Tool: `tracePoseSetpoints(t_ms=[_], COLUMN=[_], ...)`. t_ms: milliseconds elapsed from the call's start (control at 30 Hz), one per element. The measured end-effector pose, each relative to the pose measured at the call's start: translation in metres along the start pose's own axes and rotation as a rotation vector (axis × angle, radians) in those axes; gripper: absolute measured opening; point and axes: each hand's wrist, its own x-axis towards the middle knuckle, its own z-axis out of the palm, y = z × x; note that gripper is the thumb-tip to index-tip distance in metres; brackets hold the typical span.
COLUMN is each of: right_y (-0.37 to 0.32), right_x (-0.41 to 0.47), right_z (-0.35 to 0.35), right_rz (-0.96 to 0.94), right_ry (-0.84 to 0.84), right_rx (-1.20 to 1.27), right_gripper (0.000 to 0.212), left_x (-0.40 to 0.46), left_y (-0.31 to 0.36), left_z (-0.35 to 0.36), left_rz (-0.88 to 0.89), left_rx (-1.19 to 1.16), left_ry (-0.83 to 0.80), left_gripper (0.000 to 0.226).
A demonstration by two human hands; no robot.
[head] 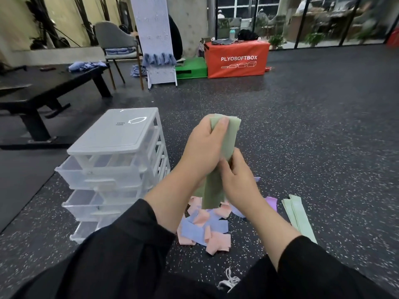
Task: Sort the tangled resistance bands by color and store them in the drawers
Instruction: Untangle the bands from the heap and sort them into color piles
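Observation:
A bundle of green resistance bands point(228, 138) hangs upright in front of me. My left hand point(205, 145) grips its top end with the thumb across it. My right hand point(235, 175) pinches the bundle lower down, and the free ends dangle below. Under them on the floor lies a tangled pile of pink, blue and purple bands point(207, 227). Two flat green bands point(299, 216) lie on the floor to the right. A white plastic drawer unit point(116, 160) stands at the left with its clear drawers pulled partly out.
A black bench point(49, 89) stands at the far left. Behind are a grey chair point(117, 43), a white rack with blue cloths point(157, 59), a green box and a red PLYOSOFTBOX point(237, 60). Speckled rubber floor spreads to the right.

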Motion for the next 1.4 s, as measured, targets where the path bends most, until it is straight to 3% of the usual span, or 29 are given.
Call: tracePoseSetpoints(t_ms=[133, 367, 600, 733, 1000, 1400], right_y=[-0.002, 0.012, 0.049, 0.081, 0.177, 0.299], right_x=[0.003, 0.001, -0.006, -0.017, -0.047, -0.083], right_z=[-0.009, -0.048, -0.121, -0.176, -0.263, -0.277], right_rz=[0.022, 0.083, 0.191, 0.273, 0.499, 0.795], right_ry=[0.030, 0.091, 0.027, 0.025, 0.169, 0.282], right_rx=[-0.016, 0.000, 0.010, -0.119, -0.150, -0.086], right_gripper=[0.012, 0.026, 0.016, 0.017, 0.011, 0.026], left_x=[0.009, 0.025, 0.057, 0.082, 0.109, 0.121], left_y=[0.014, 0.026, 0.004, -0.009, -0.084, -0.232], left_z=[0.010, 0.038, 0.103, 0.154, 0.247, 0.350], left_rz=[0.026, -0.085, -0.133, -0.198, -0.232, -0.410], left_rx=[-0.108, -0.346, -0.348, -0.360, -0.003, 0.197], left_ry=[-0.057, 0.008, -0.001, -0.023, -0.356, -0.488], left_gripper=[0.020, 0.030, 0.034, 0.025, 0.023, 0.017])
